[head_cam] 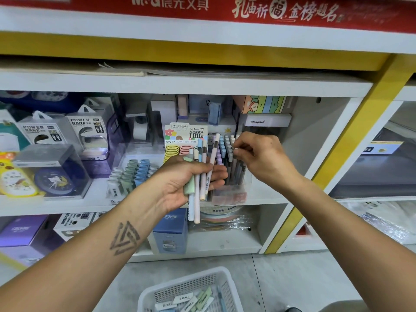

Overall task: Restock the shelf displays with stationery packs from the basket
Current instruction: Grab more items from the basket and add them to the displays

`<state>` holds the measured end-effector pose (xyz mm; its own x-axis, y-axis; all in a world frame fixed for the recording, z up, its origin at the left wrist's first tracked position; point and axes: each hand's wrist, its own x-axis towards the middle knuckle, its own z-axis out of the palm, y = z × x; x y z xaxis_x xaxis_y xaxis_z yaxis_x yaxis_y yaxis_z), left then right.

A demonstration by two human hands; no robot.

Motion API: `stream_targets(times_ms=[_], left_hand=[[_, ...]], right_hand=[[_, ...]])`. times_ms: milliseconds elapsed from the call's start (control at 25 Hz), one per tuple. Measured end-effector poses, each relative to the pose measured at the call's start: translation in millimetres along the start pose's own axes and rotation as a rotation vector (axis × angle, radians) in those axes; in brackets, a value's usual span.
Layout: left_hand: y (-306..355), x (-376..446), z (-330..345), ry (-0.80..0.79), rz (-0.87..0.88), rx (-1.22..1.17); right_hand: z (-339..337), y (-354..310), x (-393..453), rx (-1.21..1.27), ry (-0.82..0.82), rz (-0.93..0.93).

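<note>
Pastel pens (203, 174) fill left hand (180, 183); card (186, 133) seemingly reads "0.7 HB".

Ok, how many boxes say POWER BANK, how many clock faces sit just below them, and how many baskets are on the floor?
Boxes reading POWER BANK: 2
Clock faces below them: 2
Baskets: 1
Total: 5

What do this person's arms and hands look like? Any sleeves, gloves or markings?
Both forearms are bare: no sleeves, gloves, watch or rings show. The left forearm carries a dark tattoo of nested triangles, one inside another, above the wrist. The left hand and right hand are bare too. The right forearm shows no marking.
</note>
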<state>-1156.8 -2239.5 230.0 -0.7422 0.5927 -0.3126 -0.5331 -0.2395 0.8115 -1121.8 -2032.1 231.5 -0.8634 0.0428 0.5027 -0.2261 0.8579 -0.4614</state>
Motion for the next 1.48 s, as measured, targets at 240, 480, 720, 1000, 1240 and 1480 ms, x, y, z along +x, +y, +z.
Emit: stream_targets(times_ms=[240, 480, 720, 1000, 1240, 1480], left_hand=[[-1, 0, 0, -0.019, -0.023, -0.003], [-1, -1, 1, -0.049, -0.036, 0.002], [-3, -1, 2, -0.09, -0.043, 0.022], [-1, -3, 4, -0.111, -0.043, 0.022], [9, -2, -1, 0.038, -0.017, -0.074], [6, -6, 4, -0.014, -0.027, -0.05]], right_hand=[[-1, 0, 2, -0.029, 0.05, 0.001], [-1, 1, 2, -0.174, -0.036, 0.029], [-3, -13, 6, 0.02, -0.027, 0.221], [-18, -31, 10, 0.784, 0.114, 0.446], [-24, -15, 2, 0.216, 0.229, 0.158], [-5, -7, -13, 0.004, -0.005, 0.063]])
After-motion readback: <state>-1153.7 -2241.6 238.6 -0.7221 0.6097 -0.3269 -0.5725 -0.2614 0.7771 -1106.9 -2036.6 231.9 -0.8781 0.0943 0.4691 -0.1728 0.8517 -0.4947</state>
